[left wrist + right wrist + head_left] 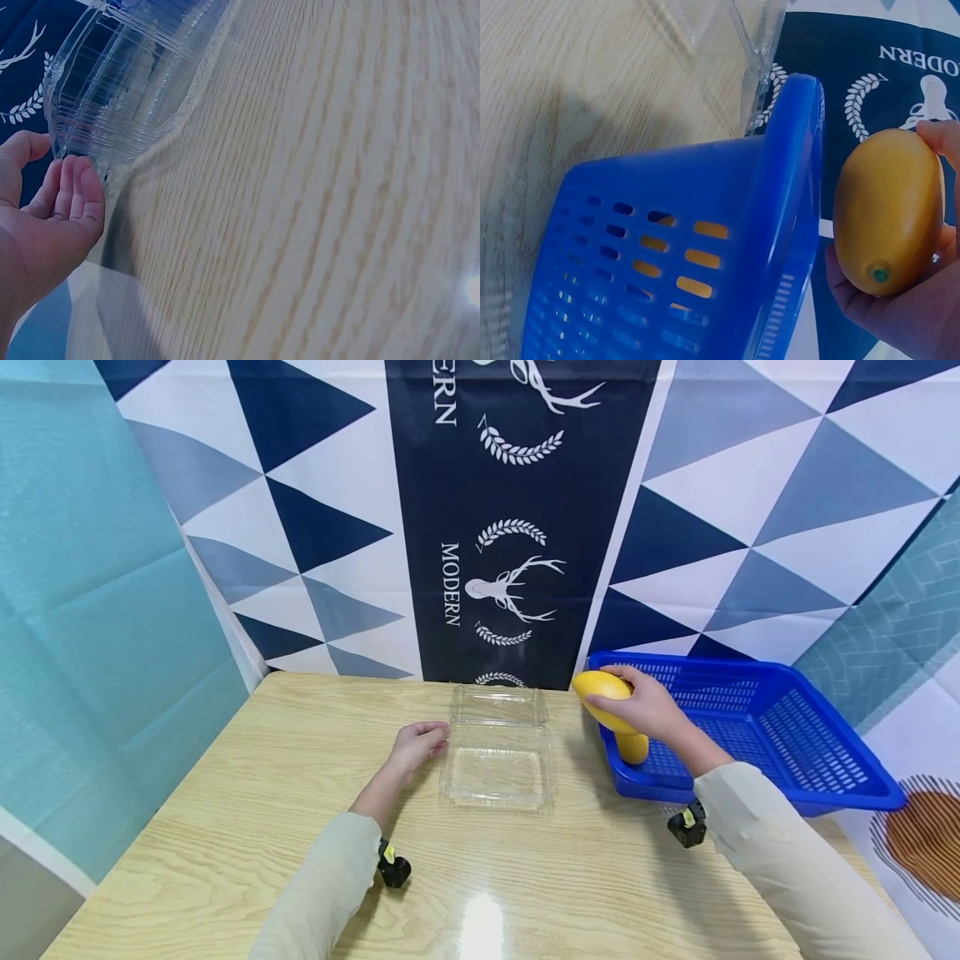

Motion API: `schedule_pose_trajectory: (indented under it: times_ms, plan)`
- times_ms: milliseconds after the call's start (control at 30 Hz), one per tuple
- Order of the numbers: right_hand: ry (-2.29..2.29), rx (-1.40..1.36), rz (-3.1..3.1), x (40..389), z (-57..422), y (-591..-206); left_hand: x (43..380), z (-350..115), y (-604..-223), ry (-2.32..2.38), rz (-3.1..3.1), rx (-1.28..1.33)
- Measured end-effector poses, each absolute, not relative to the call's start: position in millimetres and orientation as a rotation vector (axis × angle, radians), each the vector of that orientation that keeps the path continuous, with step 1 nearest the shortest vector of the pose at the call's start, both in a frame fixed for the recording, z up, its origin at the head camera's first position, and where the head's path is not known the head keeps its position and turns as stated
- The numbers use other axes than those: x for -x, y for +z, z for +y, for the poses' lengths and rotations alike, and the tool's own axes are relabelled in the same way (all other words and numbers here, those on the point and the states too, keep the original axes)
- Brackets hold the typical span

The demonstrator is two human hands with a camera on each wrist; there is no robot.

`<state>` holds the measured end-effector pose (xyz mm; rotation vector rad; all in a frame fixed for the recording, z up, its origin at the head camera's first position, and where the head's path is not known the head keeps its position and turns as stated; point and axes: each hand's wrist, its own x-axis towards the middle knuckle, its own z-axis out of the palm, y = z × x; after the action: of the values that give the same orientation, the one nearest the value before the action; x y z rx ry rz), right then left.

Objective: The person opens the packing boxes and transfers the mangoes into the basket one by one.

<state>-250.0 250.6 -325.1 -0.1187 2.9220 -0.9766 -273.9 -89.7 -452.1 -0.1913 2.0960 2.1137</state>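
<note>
My right hand (648,703) grips a yellow mango (603,697) above the left rim of a blue plastic basket (750,693). In the right wrist view the mango (889,210) shows a small green spot at one end, with thumb and fingers around its side. A second yellow fruit (632,748) lies inside the basket near its left wall, partly hidden. My left hand (420,747) pinches the left edge of a clear plastic clamshell box (497,772), whose lid (498,704) lies folded back toward the wall. In the left wrist view, thumb and fingertips meet the box's edge (112,90).
The light wooden table (300,760) carries the box in the middle and the basket at the right. A patterned cloth (495,527) hangs behind the table's back edge, and a teal cloth (112,610) hangs at the left.
</note>
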Motion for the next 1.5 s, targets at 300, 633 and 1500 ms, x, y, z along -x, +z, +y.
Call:
schedule_pose_trajectory:
  times_ms: [300,633,1500]
  plan:
    - [-0.97,0.107,2.937,252.4,257.9,-327.6,274.5,-88.9,-453.0,2.124,2.098,0.192]
    - [-0.978,0.082,2.934,251.1,265.1,-326.0,274.9,-89.5,-453.7,2.125,2.092,0.184]
    - [-1.014,0.073,2.942,245.7,277.4,-326.8,276.1,-89.4,-454.4,2.142,2.079,0.2]
